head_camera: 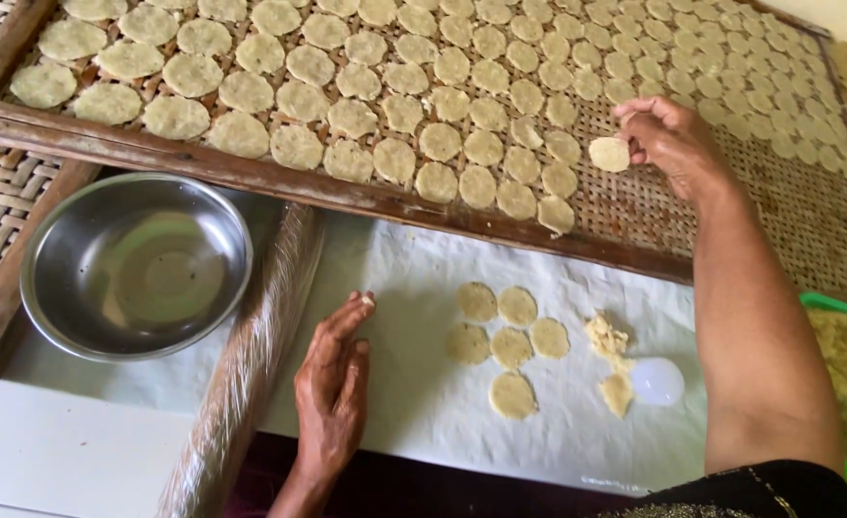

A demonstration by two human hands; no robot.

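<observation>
My right hand (668, 139) is out over the woven tray (807, 221), fingertips pinched on one dough disc (608, 153), held flat and low just beside the last filled column. The rows of discs (394, 105) on the tray sit close without overlapping, which I'd judge keeps them from sticking together, and the one I'm holding hangs right at the edge of the bare weave, next gap along.

My left hand (335, 388) lies flat on the white sheet (414, 288), fingers stretched out and holding nothing, palm down as if pinning the sheet and propping me while I lean forward.

Between the hands, six more cut discs (505, 341) lie in a loose cluster on the sheet, within easy reach of either hand. Just right of them are dough scraps (608, 341) and a small white round cutter (657, 381), touching or nearly touching the scraps, I can't tell which.

To my left, a plastic-wrapped roller (250, 364) lies diagonally along the sheet's edge, and beyond it a steel bowl (135, 264) sits empty. A green basket (841, 307) peeks in at the right edge.
</observation>
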